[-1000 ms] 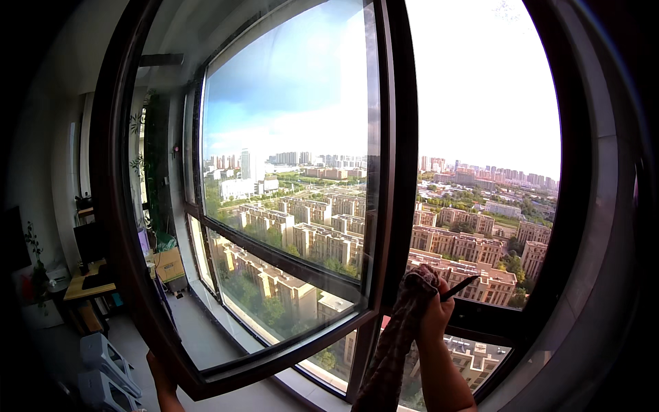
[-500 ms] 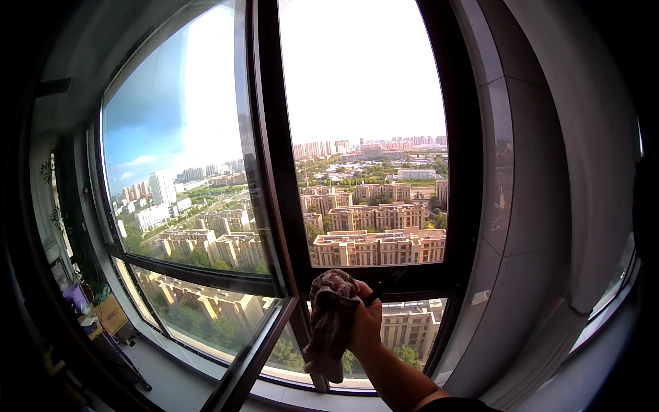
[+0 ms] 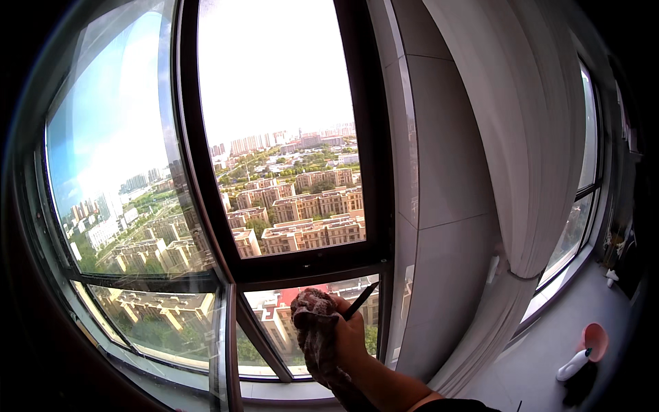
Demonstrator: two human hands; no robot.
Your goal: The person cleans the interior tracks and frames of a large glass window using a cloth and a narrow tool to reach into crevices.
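Note:
My right hand (image 3: 350, 336) reaches in from the lower right, fingers closed around a bunched brown-grey cloth (image 3: 316, 336). Part of the cloth hangs down along the wrist. From the same fist a slim dark bar (image 3: 362, 300) juts up and to the right; its other end is hidden in the hand. Just above stands the dark bottom rail of the window frame (image 3: 309, 262). Behind the hand lies the lower window pane (image 3: 274, 309). My left hand does not show.
An inward-standing glass sash (image 3: 123, 172) fills the left side. Grey wall panels (image 3: 453, 144) and a gathered pale curtain (image 3: 535, 151) stand to the right. On the floor at the far right are a pink tub (image 3: 594, 341) and a white bottle (image 3: 572, 365).
The view has swung to the right, bringing the curtain, tub and bottle into sight. My right hand keeps its grip on the cloth, and the dark bar shows more plainly.

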